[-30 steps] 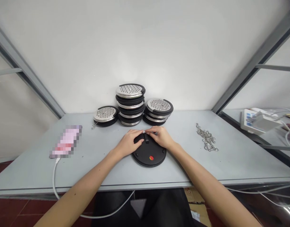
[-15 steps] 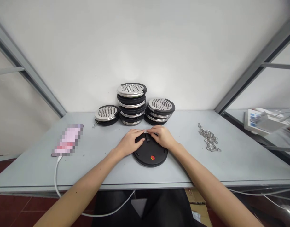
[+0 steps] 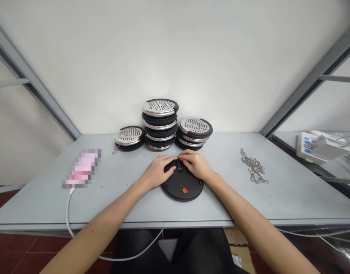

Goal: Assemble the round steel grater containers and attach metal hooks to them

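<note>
A black round disc (image 3: pixel 183 184) with a narrow black clip or strap and a red-yellow sticker lies flat near the table's front edge. At its far rim, a small metal ring (image 3: pixel 176 158) shows between my fingertips. My left hand (image 3: pixel 157 170) pinches the ring from the left, its thumb resting over the disc. From the right, my right hand (image 3: pixel 195 164) pinches the same ring, its palm over the disc's right side. The fingers partly hide the ring, so its exact shape cannot be made out.
Behind stand a tall stack (image 3: pixel 160 123) of perforated silver-and-black discs, a shorter stack (image 3: pixel 194 133) and a low one (image 3: pixel 129 137) with a metal ring. A pile of metal rings (image 3: pixel 254 167) lies right. A blurred phone (image 3: pixel 83 167) with white cable lies left; a power strip (image 3: pixel 312 146) sits far right.
Both hands keep their pinch at the disc's far rim, with only tiny finger movement. The whole view has shifted slightly.
</note>
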{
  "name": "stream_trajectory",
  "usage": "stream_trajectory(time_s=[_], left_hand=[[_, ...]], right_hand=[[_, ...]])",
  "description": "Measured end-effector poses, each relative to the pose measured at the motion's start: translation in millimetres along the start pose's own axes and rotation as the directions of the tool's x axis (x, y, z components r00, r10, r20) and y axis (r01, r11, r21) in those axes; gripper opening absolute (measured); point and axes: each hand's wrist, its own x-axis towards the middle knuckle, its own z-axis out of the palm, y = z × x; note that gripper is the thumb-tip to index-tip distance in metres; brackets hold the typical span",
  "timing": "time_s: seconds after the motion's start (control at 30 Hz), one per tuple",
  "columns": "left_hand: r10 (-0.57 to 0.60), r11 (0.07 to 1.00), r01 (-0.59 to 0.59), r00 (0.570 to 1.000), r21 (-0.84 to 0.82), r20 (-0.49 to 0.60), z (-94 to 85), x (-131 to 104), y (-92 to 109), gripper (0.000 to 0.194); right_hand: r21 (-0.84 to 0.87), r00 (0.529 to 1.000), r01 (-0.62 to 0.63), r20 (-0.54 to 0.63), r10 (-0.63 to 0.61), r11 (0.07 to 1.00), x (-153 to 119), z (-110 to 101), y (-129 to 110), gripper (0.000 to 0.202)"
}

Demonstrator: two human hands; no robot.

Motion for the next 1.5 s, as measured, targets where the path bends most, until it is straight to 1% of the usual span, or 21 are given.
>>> stream_trajectory(time_s=[0.3, 0.5, 0.73, 1.07, 1.27, 1.5], left_hand=[[0.008, 1.000, -0.008, 1.000, -0.013, -0.005, 0.3, -1, -2, 0.037], [-0.015, 1.000, 0.015, 1.000, -0.012, 0.016, 1.5, -1, -3, 0.039], [-0.045, 0.997, 0.047, 0.998, -0.057, 0.034, 3.2, 0, -5, 0.039], [-0.022, 0.997, 0.025, 0.998, -0.068, 0.052, 3.7, 1, -7, 0.038], [-0.032, 0.993, 0.039, 0.997, -0.112, 0.069, 4.0, 2, -10, 0.038], [-0.034, 0.990, 0.045, 0.996, -0.137, 0.087, 5.3, 2, -13, 0.038]], right_hand=[[-0.023, 1.000, 0.011, -0.020, -0.012, 1.000, -1, 1, 1, 0.028], [-0.096, 1.000, 0.021, 0.022, -0.019, 0.995, 0, 2, 2, 0.030], [-0.176, 0.998, 0.029, 0.059, -0.019, 0.984, 1, 3, 2, 0.033], [-0.267, 0.991, 0.072, 0.130, -0.038, 0.961, 4, 2, -2, 0.035], [-0.277, 0.989, 0.062, 0.145, -0.022, 0.959, 6, 2, -4, 0.035], [-0.249, 0.990, 0.086, 0.132, -0.054, 0.965, 7, 2, -5, 0.036]])
